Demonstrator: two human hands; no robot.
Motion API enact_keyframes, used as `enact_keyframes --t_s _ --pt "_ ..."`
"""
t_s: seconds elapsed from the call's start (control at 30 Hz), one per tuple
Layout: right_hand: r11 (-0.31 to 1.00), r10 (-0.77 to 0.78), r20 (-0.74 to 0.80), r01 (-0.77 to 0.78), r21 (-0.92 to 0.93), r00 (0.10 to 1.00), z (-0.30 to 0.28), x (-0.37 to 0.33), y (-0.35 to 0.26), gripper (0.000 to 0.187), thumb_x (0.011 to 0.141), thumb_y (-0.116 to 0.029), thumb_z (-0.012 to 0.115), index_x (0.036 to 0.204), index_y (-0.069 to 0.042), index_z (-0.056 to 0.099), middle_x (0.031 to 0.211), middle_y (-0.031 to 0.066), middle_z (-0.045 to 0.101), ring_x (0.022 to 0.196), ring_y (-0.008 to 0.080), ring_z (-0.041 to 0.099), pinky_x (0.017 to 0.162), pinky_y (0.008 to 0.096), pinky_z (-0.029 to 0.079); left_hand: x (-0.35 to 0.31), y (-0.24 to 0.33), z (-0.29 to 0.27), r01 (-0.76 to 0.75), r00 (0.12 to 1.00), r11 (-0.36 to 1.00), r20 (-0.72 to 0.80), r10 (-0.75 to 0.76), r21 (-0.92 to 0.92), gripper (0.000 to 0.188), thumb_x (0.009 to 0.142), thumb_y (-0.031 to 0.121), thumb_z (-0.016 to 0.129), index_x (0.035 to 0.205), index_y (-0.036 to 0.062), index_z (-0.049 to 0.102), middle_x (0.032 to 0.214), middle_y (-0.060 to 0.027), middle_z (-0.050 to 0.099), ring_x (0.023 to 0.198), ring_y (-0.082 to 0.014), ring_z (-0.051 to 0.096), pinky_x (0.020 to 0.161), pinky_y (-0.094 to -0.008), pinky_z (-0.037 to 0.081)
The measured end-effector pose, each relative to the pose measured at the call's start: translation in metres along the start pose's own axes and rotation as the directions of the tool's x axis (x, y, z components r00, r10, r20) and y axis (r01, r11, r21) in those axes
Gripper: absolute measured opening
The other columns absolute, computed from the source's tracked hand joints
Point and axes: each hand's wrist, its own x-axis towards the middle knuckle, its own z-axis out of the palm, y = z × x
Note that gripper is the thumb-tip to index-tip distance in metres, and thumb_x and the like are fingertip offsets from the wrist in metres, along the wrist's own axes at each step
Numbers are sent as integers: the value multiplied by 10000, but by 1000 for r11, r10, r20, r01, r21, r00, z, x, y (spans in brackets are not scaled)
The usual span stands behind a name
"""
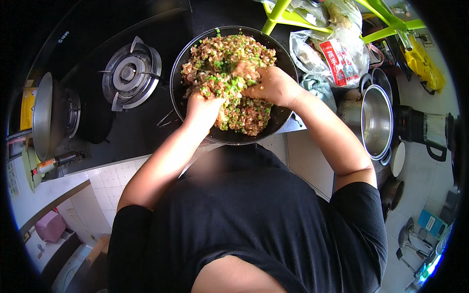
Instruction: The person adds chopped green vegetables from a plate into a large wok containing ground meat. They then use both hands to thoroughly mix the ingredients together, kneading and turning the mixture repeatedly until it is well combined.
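A wide black pan [174,93] holds a heap of minced meat [210,53] mixed with chopped green onion [225,66]. Both my hands are in it. My left hand [202,110] has its fingers sunk into the near left side of the heap, with the thumb over the top, gripping some mince. From the right, my right hand [273,87] reaches in, its fingers curled around mince and smeared with it; the fingertips are partly hidden and a little blurred.
Left of the pan is a gas burner [128,73], with a metal wok [43,116] beyond it. At the right stand plastic bags [312,53] with a red-labelled packet, a steel pot [376,122] and a blender [435,132]. A green rack [278,14] rises behind.
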Motion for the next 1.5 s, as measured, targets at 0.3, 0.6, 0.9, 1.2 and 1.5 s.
enact_keyframes --t_s 0.3,0.6,0.9,1.2,1.5 --pt "954 -255 -57 242 -176 965 1 52 1 756 629 -354 722 1232 -30 402 1064 194 555 974 304 546 848 355 421 -7 14 -13 343 939 902 83 -333 -262 301 832 163 495 1116 66 512 990 -71 596 876 -180 583 728 -296 480" --pt "712 -72 366 -210 670 928 28 91 11 1102 482 -326 817 1320 18 189 1296 196 358 1231 276 292 1012 376 214 51 -32 -13 396 917 710 284 -279 -583 272 853 228 454 1057 75 548 951 -46 611 807 -141 599 661 -274 506" --pt "486 -317 123 50 872 940 5 74 32 656 629 -120 676 1210 22 407 1077 133 551 962 185 528 873 311 402 31 -11 -5 176 984 855 122 -133 -487 360 717 -46 574 1071 -17 512 991 -110 584 876 -203 583 765 -323 495" --pt "876 -17 -69 48 479 998 -1 35 32 331 775 -198 624 1017 23 578 908 56 619 808 90 546 762 245 433 17 -14 3 -138 989 980 41 145 -140 389 698 -21 618 1073 -10 515 1037 -82 576 930 -165 554 824 -274 447" --pt "569 -3 -7 8 822 1000 40 42 68 1072 604 -119 785 1328 42 10 1291 168 352 1144 213 418 968 322 321 15 -14 -5 282 959 938 21 -284 -200 441 687 -3 635 1090 21 457 985 -90 569 916 -181 556 791 -313 470"
